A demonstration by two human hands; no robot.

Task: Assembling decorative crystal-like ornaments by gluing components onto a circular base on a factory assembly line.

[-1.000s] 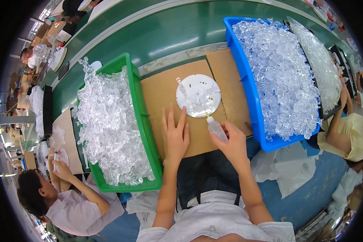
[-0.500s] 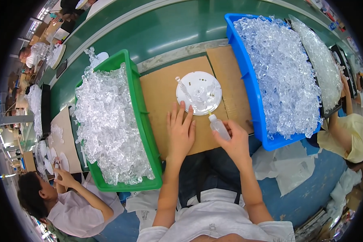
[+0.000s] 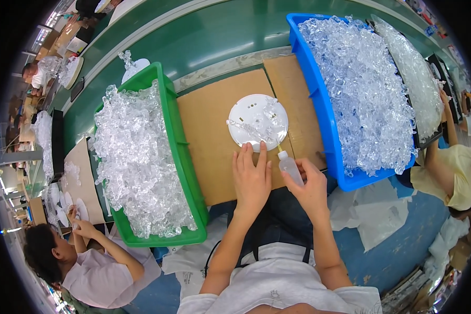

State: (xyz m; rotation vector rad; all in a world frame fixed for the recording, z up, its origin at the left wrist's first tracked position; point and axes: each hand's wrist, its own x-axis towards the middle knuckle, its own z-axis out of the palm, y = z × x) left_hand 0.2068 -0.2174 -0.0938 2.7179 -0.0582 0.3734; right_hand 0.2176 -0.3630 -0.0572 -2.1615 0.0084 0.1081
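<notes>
A round white disc (image 3: 240, 112) lies on a cardboard sheet (image 3: 206, 104) in front of me, with clear plastic pieces (image 3: 254, 125) on it. The fingertips of my left hand (image 3: 252, 178), stretched out, touch the disc's near edge. In my right hand (image 3: 310, 188) is a small translucent squeeze bottle (image 3: 290, 167), held tilted with its thin yellowish nozzle at the disc's near right edge. Whether anything comes out of the nozzle is too small to see.
A green bin (image 3: 180, 152) heaped with clear plastic pieces stands at left, a blue bin (image 3: 319, 104) of similar pieces at right. Beyond the green bin lies another white disc (image 3: 136, 69) with clear parts. Co-workers sit at lower left (image 3: 97, 261) and far right (image 3: 442, 178).
The disc has turned clockwise with the clear pieces on it. My left hand has slid right along the near edge. The bottle has shifted slightly right, still in my right hand.
</notes>
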